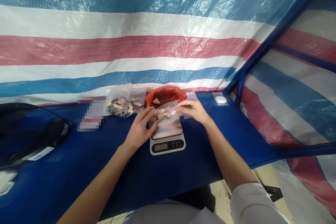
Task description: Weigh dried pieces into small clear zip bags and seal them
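Observation:
A clear plastic bag (171, 109) with a few pale brown dried pieces in its left end is held over a white kitchen scale (168, 148). My left hand (140, 128) grips the bag's filled end, fingers bent round it. With thumb and fingertips pinched, my right hand (193, 109) holds the bag's other end. Just behind the bag, a red plastic bag (168, 92) stands with its mouth open and some dried pieces inside. The scale's display is too dim to read.
Filled clear bags (119, 103) of dried slices stand left of the red bag. A white oval object (220, 99) lies at the back right of the blue table (199, 157). A black strapped object (34, 133) is at the left. Striped sheeting (131, 47) hangs behind.

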`<state>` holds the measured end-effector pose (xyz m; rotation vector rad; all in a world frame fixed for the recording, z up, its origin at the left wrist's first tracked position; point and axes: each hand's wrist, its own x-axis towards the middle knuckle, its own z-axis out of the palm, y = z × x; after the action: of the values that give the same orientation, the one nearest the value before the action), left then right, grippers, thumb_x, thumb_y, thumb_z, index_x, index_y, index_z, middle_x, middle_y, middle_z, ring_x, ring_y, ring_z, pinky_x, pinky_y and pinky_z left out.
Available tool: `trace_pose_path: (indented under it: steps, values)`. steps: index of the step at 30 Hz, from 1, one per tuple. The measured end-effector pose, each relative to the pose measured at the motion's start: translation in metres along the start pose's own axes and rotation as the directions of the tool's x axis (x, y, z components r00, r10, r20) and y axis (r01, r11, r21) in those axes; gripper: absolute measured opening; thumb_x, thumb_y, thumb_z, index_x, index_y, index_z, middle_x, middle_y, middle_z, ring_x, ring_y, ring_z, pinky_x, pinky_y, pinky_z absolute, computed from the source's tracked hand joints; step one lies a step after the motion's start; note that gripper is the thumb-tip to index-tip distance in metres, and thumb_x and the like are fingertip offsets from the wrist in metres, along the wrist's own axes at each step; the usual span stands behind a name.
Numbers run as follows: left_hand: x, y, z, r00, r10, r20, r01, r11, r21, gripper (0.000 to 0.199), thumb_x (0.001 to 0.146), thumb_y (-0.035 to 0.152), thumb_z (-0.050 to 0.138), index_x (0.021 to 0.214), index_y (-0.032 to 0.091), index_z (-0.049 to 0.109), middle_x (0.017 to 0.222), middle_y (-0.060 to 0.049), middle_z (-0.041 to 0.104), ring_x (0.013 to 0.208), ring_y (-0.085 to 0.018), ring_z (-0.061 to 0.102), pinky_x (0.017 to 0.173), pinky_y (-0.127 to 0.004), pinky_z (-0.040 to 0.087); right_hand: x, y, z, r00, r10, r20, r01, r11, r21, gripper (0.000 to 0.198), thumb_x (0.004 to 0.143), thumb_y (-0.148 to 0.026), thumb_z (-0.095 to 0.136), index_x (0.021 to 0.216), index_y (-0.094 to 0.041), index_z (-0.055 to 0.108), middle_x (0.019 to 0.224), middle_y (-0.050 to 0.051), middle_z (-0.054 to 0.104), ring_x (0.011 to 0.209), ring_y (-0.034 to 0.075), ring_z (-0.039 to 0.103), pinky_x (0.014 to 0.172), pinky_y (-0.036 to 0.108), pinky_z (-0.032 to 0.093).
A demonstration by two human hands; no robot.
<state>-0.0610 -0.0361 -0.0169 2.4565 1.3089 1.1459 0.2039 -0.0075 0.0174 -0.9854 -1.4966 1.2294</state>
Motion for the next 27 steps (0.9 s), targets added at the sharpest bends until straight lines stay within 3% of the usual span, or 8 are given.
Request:
trace_pose_path:
  steps: [6, 13, 17, 22, 24, 27]
  values:
    - [-0.002, -0.001, 0.001, 0.995, -0.027, 0.098, 0.029, 0.999, -0.014, 0.044, 0.097, 0.044, 0.055, 0.133, 0.018, 0.063, 0.136, -0.016, 0.064, 0.129, -0.031, 0.060, 0.112, -0.050, 0.049, -0.015, 0.020, -0.006, 0.977, 0.170, -0.128, -0.156, 0.981, 0.111, 0.034, 0.061, -0.044, 0.089, 0.083, -0.021, 0.078, 0.078, 0.000, 0.075, 0.070, 0.015, 0.070, 0.066, 0.027, 0.061]
    - [-0.001, -0.002, -0.001, 0.990, -0.020, 0.142, 0.021, 1.000, -0.005, 0.043, 0.097, 0.046, 0.054, 0.126, 0.018, 0.068, 0.132, -0.016, 0.068, 0.123, -0.031, 0.063, 0.109, -0.051, 0.051, -0.020, 0.023, -0.009, 0.967, 0.241, -0.081, -0.234, 0.968, 0.087, 0.041, 0.059, -0.048, 0.089, 0.085, -0.018, 0.077, 0.076, 0.000, 0.073, 0.072, 0.017, 0.071, 0.070, 0.034, 0.065]
    - [-0.004, -0.003, -0.010, 0.996, -0.031, 0.089, 0.031, 0.999, -0.009, 0.041, 0.097, 0.045, 0.054, 0.125, 0.020, 0.068, 0.131, -0.014, 0.068, 0.123, -0.030, 0.064, 0.110, -0.049, 0.051, -0.026, 0.018, -0.019, 0.971, 0.227, -0.078, -0.226, 0.974, 0.018, 0.042, 0.066, -0.047, 0.087, 0.096, -0.019, 0.079, 0.087, 0.003, 0.078, 0.088, 0.022, 0.075, 0.072, 0.034, 0.065]
    - [-0.016, -0.013, -0.018, 0.995, -0.099, 0.017, 0.098, 0.992, 0.077, 0.038, 0.098, 0.044, 0.050, 0.123, 0.022, 0.069, 0.127, -0.012, 0.070, 0.121, -0.029, 0.065, 0.108, -0.050, 0.052, -0.037, 0.017, -0.039, 0.978, 0.060, -0.201, -0.114, 0.957, -0.267, 0.037, 0.079, -0.049, 0.076, 0.103, -0.021, 0.080, 0.108, 0.007, 0.079, 0.106, 0.029, 0.074, 0.091, 0.043, 0.062]
    - [-0.022, -0.018, -0.019, 0.994, -0.103, 0.029, 0.099, 0.986, 0.131, 0.039, 0.099, 0.043, 0.048, 0.124, 0.022, 0.069, 0.127, -0.013, 0.070, 0.121, -0.030, 0.065, 0.108, -0.051, 0.051, -0.043, 0.017, -0.042, 0.979, -0.013, -0.204, -0.086, 0.879, -0.469, 0.032, 0.086, -0.047, 0.069, 0.106, -0.024, 0.079, 0.113, 0.006, 0.079, 0.109, 0.029, 0.073, 0.100, 0.045, 0.058]
    - [-0.028, -0.023, -0.016, 0.992, -0.089, 0.084, 0.068, 0.973, 0.220, 0.045, 0.099, 0.043, 0.044, 0.128, 0.019, 0.068, 0.132, -0.016, 0.068, 0.125, -0.033, 0.062, 0.109, -0.053, 0.048, -0.052, 0.021, -0.039, 0.987, -0.045, -0.154, -0.084, 0.671, -0.737, 0.029, 0.094, -0.043, 0.061, 0.115, -0.030, 0.076, 0.126, 0.004, 0.074, 0.117, 0.029, 0.070, 0.103, 0.046, 0.056]
